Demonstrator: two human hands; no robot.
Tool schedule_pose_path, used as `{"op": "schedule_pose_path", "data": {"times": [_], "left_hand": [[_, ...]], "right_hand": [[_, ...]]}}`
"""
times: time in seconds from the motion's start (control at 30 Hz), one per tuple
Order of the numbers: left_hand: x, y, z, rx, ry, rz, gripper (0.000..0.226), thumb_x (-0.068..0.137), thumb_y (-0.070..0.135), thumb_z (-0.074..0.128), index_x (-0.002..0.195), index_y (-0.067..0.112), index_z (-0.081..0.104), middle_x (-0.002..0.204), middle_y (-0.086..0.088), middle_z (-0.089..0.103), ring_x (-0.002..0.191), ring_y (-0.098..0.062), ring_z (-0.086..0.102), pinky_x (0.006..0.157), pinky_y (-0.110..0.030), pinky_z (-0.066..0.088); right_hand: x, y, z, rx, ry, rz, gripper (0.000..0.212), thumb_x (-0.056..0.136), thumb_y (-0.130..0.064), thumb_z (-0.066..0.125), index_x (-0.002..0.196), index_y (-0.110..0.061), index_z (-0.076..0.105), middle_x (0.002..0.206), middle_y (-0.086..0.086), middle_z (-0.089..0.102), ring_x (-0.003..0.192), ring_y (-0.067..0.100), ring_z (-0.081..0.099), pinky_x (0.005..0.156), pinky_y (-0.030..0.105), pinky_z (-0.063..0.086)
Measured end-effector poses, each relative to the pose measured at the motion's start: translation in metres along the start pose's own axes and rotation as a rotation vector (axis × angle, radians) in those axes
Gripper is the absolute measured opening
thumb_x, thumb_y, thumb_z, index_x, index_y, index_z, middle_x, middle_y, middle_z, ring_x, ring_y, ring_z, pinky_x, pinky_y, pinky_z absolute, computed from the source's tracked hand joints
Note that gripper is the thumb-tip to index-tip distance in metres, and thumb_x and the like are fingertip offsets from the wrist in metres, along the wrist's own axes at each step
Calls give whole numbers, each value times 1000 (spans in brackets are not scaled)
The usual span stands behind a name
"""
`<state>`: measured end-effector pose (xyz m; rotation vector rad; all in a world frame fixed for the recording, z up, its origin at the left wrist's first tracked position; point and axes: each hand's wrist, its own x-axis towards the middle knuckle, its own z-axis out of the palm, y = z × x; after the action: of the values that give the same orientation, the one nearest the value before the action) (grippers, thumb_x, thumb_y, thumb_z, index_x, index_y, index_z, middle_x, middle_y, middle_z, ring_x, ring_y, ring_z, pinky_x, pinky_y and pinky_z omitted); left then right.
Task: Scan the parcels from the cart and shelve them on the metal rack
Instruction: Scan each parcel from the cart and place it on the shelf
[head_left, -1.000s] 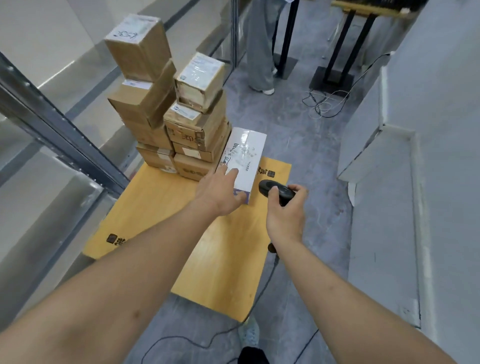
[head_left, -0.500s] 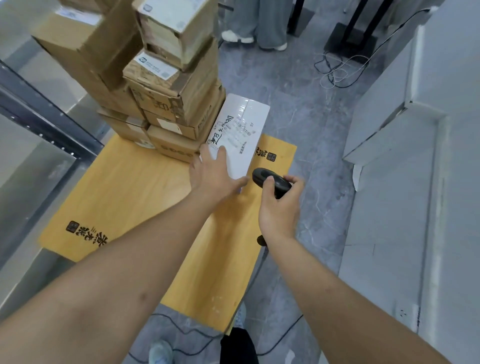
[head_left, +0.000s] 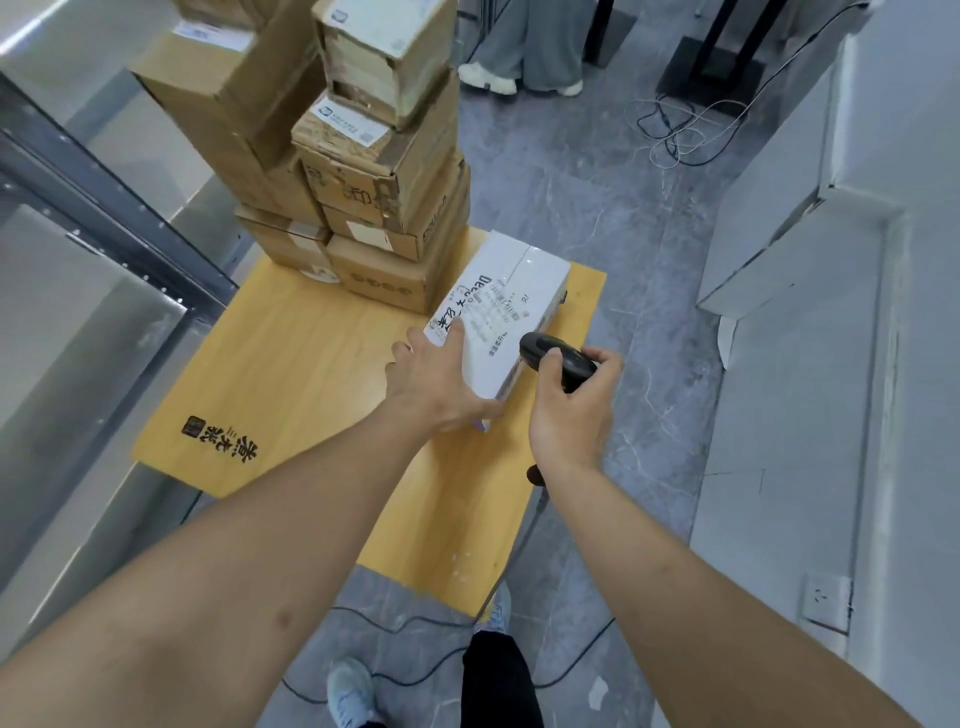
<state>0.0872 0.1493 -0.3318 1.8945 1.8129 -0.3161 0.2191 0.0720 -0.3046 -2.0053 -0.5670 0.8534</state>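
On the cart (head_left: 291, 374), my left hand (head_left: 436, 382) grips the white parcel (head_left: 501, 317); my right hand (head_left: 574, 415) clutches the scanner (head_left: 558, 358) beside it.

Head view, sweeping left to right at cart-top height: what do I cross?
Metal rack upright → printed logo on the cart top → left hand → white parcel → right hand holding the scanner → grey wall panel.

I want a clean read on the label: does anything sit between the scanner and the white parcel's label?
Nothing visible does. The scanner, gripped by the right hand, points across open air at the white parcel. The left hand holds the parcel's near left corner, its fingers at the label's edge.
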Motion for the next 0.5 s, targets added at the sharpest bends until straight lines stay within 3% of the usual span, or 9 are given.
{"op": "schedule_pose_path", "data": {"times": [0.23, 0.4, 0.5], "left_hand": [[-55, -31, 13, -11, -73, 21, 137, 57, 71, 84, 163, 37, 5, 141, -17, 29, 125, -41, 39, 97, -48, 48], [-91, -64, 24, 10, -86, -15, 137, 58, 71, 84, 163, 37, 3, 142, -18, 27, 126, -42, 39, 92, -47, 47], [-109, -82, 33, 29, -83, -68, 142, 57, 71, 84, 164, 32, -1, 142, -20, 25, 124, -43, 39, 94, -47, 47]], "right_hand": [[-52, 9, 0, -13, 14, -10, 26, 103, -46, 55, 120, -33, 40, 96, -18, 62, 85, 2, 61, 79, 37, 49], [-93, 13, 5, -35, 12, -18, 28, 102, -48, 54, 122, -35, 39, 94, -18, 61, 88, 15, 64, 78, 35, 46], [-117, 17, 11, -35, -3, -25, 28, 103, -47, 53, 122, -33, 39, 94, -18, 61, 87, 13, 65, 73, 34, 42]]}}
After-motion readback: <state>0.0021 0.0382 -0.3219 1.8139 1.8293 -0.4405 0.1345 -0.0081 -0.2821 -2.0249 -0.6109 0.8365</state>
